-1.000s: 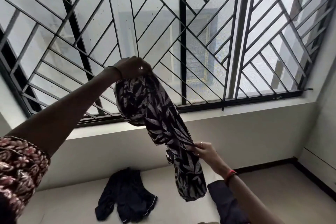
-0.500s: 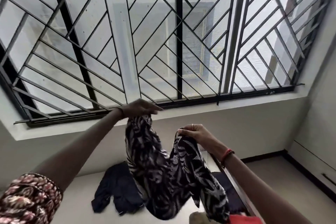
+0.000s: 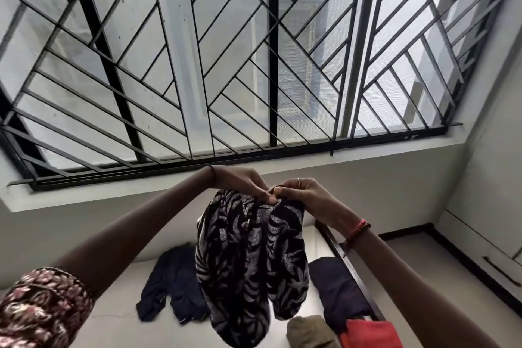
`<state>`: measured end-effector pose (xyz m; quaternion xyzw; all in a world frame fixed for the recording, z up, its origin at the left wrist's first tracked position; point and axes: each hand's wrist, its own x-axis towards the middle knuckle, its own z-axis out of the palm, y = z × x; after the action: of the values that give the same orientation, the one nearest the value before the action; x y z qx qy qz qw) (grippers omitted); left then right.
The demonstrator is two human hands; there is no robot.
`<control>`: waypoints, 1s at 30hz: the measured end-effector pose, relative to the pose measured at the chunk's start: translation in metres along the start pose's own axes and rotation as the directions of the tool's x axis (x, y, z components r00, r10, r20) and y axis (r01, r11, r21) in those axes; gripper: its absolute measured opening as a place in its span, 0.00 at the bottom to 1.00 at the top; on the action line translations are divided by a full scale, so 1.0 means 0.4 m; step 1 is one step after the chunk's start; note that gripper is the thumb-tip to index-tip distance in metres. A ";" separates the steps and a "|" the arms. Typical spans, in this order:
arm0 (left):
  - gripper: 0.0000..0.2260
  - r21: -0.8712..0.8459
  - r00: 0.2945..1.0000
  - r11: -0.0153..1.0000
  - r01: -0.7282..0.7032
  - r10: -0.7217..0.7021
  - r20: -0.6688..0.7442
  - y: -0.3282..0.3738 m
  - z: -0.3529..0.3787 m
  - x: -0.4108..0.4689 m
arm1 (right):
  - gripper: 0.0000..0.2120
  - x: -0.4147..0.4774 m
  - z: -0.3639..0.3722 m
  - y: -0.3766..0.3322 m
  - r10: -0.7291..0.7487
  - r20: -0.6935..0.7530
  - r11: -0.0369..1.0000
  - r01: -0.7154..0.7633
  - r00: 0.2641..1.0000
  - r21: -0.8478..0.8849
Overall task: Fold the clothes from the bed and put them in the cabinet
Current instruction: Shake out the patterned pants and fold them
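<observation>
Your hands have come together since half a second ago: then they held the leaf-print garment [image 3: 248, 257] apart with a sag between them, and a second ago your left was raised high with your right far down the cloth. Now your left hand [image 3: 240, 182] and right hand [image 3: 299, 195] meet at the garment's top edge, fingertips touching, and both pinch the fabric with curled fingers. The garment hangs doubled below them in two lobes, in the air above the bed [image 3: 113, 325], and its lowest fold runs off the bottom of the view.

To the garment's right, the bed's dark rail [image 3: 341, 251] runs away from you, with a strip of floor [image 3: 409, 257] beyond it and then a white unit with a dark handle [image 3: 497, 271]. Behind the garment the wall rises to the window sill [image 3: 367, 155] and the black grille [image 3: 271, 65]. To the garment's left the mattress lies bare.

A dark navy garment [image 3: 172, 285] lies crumpled on the mattress just left of the leaf-print garment and partly behind it. To its right lies a second dark garment [image 3: 336, 288] against the rail. Below that, an olive cloth [image 3: 308, 330] and a red cloth [image 3: 370, 333] sit close under the hanging right lobe.
</observation>
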<state>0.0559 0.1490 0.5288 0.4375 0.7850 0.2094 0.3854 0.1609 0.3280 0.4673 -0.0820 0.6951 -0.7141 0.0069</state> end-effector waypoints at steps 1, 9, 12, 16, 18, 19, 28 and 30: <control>0.12 0.019 1.000 1.000 -0.009 0.009 -0.002 0.008 -0.005 -0.001 | 0.06 -0.002 -0.004 0.008 0.008 0.005 1.000 -0.008 1.000 0.000; 0.14 0.188 0.980 0.981 -0.037 0.072 -0.183 0.030 -0.089 -0.043 | 0.12 -0.045 -0.029 0.104 0.127 0.165 0.982 -0.101 0.978 -0.157; 0.17 0.258 0.969 0.966 -0.018 0.080 -0.234 0.026 -0.133 -0.074 | 0.11 -0.061 -0.040 0.151 0.192 0.168 0.946 -0.137 0.967 -0.294; 0.25 0.320 0.929 0.947 -0.007 0.125 -0.348 0.026 -0.171 -0.108 | 0.07 -0.068 -0.056 0.227 0.232 0.103 0.873 -0.161 0.967 -0.460; 0.19 0.328 0.911 0.944 0.025 0.114 -0.397 0.019 -0.181 -0.114 | 0.10 -0.071 -0.059 0.249 0.255 0.045 0.861 -0.206 0.966 -0.465; 0.15 0.321 0.902 0.946 0.046 0.099 -0.420 0.012 -0.186 -0.115 | 0.11 -0.072 -0.063 0.257 0.263 0.030 0.869 -0.223 0.964 -0.441; 0.10 0.158 0.826 0.975 0.154 -0.039 -0.562 -0.120 -0.202 -0.128 | 0.26 -0.115 -0.127 0.256 0.273 -0.050 0.960 -0.275 0.961 -0.053; 0.10 0.104 0.804 0.980 0.170 -0.077 -0.590 -0.150 -0.201 -0.134 | 0.31 -0.122 -0.146 0.260 0.240 -0.082 0.970 -0.235 0.967 0.065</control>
<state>-0.0218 0.0725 0.5607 0.3282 0.9056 0.2473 0.1048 0.1910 0.3884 0.3573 0.0339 0.6798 -0.7298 0.0638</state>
